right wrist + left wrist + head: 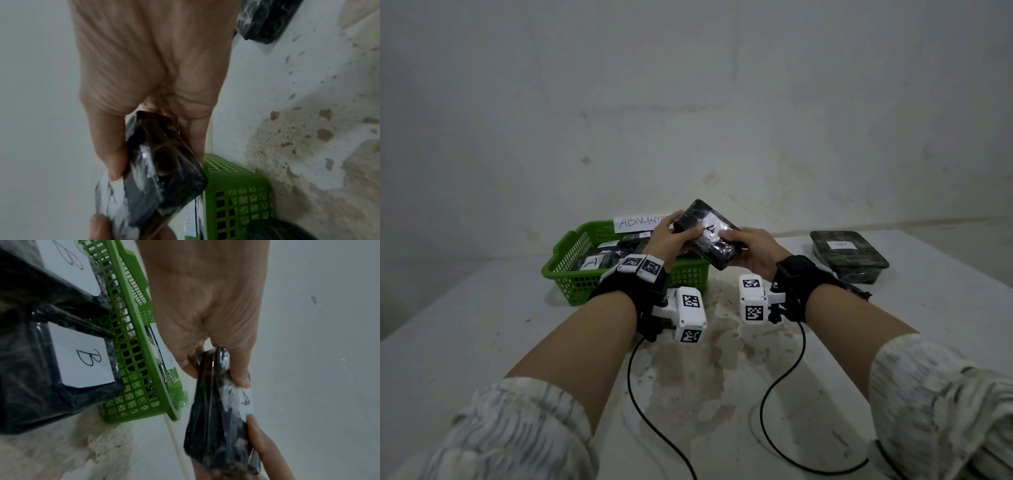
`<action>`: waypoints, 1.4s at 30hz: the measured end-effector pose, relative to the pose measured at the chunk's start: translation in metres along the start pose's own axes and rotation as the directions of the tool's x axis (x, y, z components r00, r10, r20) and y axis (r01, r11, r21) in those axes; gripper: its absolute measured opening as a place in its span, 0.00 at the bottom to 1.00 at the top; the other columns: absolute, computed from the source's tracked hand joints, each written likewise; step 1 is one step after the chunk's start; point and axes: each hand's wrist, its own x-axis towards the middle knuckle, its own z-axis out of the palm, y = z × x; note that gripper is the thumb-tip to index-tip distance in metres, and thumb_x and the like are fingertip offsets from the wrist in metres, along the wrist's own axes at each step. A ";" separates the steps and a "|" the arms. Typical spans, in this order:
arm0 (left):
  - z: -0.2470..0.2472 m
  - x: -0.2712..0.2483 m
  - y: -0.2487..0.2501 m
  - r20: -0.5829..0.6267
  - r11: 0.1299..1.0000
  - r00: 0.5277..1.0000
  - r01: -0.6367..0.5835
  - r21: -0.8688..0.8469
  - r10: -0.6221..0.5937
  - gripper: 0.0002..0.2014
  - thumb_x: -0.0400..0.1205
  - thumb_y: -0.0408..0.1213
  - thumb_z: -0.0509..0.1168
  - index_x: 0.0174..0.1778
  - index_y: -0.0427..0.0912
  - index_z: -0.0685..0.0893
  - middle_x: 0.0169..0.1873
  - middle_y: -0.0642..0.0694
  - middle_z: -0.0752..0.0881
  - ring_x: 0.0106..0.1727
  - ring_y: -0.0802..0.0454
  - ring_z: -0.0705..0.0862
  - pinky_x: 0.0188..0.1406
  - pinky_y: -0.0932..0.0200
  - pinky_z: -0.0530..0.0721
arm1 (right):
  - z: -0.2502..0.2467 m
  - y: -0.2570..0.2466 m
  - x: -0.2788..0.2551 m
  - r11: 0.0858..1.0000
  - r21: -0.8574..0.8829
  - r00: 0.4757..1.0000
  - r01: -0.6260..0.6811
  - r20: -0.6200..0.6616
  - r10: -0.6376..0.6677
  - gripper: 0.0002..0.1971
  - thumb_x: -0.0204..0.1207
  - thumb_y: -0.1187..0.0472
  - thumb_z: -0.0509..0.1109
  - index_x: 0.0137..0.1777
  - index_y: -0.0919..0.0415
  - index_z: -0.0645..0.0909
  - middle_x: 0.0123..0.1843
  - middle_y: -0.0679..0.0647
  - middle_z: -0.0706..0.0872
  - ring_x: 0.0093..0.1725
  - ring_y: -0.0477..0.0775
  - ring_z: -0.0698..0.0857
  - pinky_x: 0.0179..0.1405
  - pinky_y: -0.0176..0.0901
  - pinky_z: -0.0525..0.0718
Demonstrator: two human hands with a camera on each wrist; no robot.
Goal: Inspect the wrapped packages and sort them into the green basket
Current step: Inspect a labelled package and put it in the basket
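A black wrapped package [704, 233] with a white label marked "A" is held up in both hands, tilted, just right of and above the green basket [571, 270]. My left hand [671, 236] grips its left end, thumb on the label side [240, 378]. My right hand [748, 246] grips its right end, thumb on top [115, 168] and fingers underneath. The wrist views show the package [218, 426] [162, 175] pinched edge-on. Inside the basket lie several black packages [599, 262], some labelled "A".
A paper sign [638, 222] reading "ABNORMAL" stands behind the basket. A larger black wrapped package [849, 257] lies on the white table [482, 325] at the right. Two packages labelled "B" [61, 369] show beside the basket wall [141, 369]. Cables [647, 404] trail toward me.
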 end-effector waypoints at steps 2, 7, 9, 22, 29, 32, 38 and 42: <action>0.001 -0.002 -0.004 -0.001 1.000 1.000 0.001 -0.026 -0.001 0.27 0.75 0.25 0.71 0.70 0.33 0.71 0.61 0.32 0.81 0.54 0.39 0.85 0.49 0.54 0.88 | 0.002 0.001 0.003 1.000 0.012 1.000 0.015 -0.018 -0.015 0.06 0.76 0.68 0.71 0.51 0.68 0.82 0.45 0.61 0.87 0.41 0.56 0.87 0.36 0.49 0.90; 0.003 -0.007 -0.010 0.095 1.000 0.995 0.016 0.011 -0.017 0.17 0.78 0.25 0.67 0.62 0.35 0.75 0.51 0.40 0.85 0.47 0.45 0.86 0.40 0.60 0.89 | 0.002 0.007 0.005 0.998 0.011 0.998 -0.063 0.003 0.063 0.08 0.77 0.60 0.71 0.51 0.64 0.81 0.46 0.61 0.86 0.46 0.59 0.86 0.47 0.56 0.89; 0.001 -0.005 -0.008 0.138 0.998 0.990 0.033 0.047 -0.040 0.18 0.79 0.26 0.66 0.64 0.38 0.76 0.54 0.39 0.84 0.51 0.43 0.86 0.46 0.55 0.89 | -0.001 0.008 0.004 0.993 -0.009 0.993 -0.114 0.017 0.114 0.12 0.77 0.54 0.71 0.52 0.63 0.82 0.45 0.60 0.88 0.48 0.60 0.87 0.51 0.57 0.88; 0.007 -0.007 -0.005 0.143 0.993 0.989 -0.044 0.108 0.028 0.18 0.81 0.31 0.65 0.68 0.47 0.76 0.54 0.39 0.85 0.52 0.43 0.85 0.54 0.50 0.86 | 0.006 0.009 0.001 0.985 -0.160 0.997 -0.059 0.048 0.067 0.17 0.76 0.61 0.73 0.63 0.65 0.80 0.50 0.59 0.88 0.47 0.55 0.88 0.40 0.44 0.88; 0.004 -0.009 -0.006 0.141 0.996 0.989 -0.055 0.073 0.044 0.26 0.82 0.26 0.62 0.77 0.43 0.68 0.56 0.40 0.83 0.50 0.47 0.85 0.44 0.60 0.88 | 0.007 0.008 0.003 0.976 -0.203 0.994 -0.079 0.060 0.093 0.18 0.76 0.58 0.71 0.64 0.64 0.80 0.53 0.60 0.87 0.52 0.59 0.87 0.49 0.53 0.89; 0.004 -0.008 -0.005 0.123 0.994 0.992 -0.037 0.105 0.024 0.30 0.81 0.26 0.64 0.79 0.45 0.65 0.52 0.42 0.84 0.46 0.50 0.85 0.39 0.62 0.88 | 0.009 0.008 0.002 0.980 -0.169 0.993 -0.102 0.043 0.110 0.19 0.77 0.54 0.69 0.65 0.61 0.81 0.58 0.61 0.86 0.55 0.60 0.86 0.42 0.50 0.88; -0.001 -0.005 -0.005 0.046 0.996 0.999 0.004 0.094 -0.008 0.27 0.81 0.29 0.65 0.76 0.42 0.67 0.47 0.42 0.85 0.42 0.49 0.85 0.33 0.58 0.86 | 0.009 0.004 0.001 0.965 -0.238 0.988 -0.109 0.081 0.132 0.18 0.77 0.54 0.70 0.65 0.60 0.80 0.62 0.63 0.84 0.60 0.65 0.85 0.52 0.58 0.88; -0.001 -0.007 -0.001 0.050 0.991 0.999 -0.018 0.134 0.011 0.27 0.80 0.28 0.66 0.75 0.43 0.67 0.45 0.43 0.86 0.43 0.50 0.86 0.35 0.58 0.86 | 0.011 0.003 -0.001 0.972 -0.193 0.985 -0.136 0.074 0.153 0.18 0.78 0.46 0.67 0.63 0.55 0.81 0.59 0.59 0.85 0.62 0.65 0.84 0.58 0.62 0.85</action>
